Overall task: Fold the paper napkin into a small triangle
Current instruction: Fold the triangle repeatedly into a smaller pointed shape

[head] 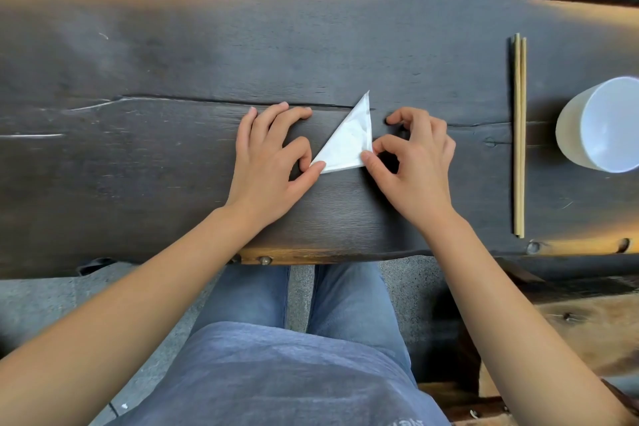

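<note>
A white paper napkin (349, 140) lies flat on the dark wooden table (173, 62), folded into a small triangle with one tip pointing away from me. My left hand (269, 156) rests beside it, thumb and forefinger pinching its near left corner. On the other side, my right hand (415, 159) holds the near right corner between thumb and forefinger. The other fingers of both hands are curled and touch the table.
A pair of wooden chopsticks (519, 135) lies lengthwise to the right. Further right stands a white cup (601, 124), cut off by the frame edge. The table's near edge (311, 258) runs just above my knees.
</note>
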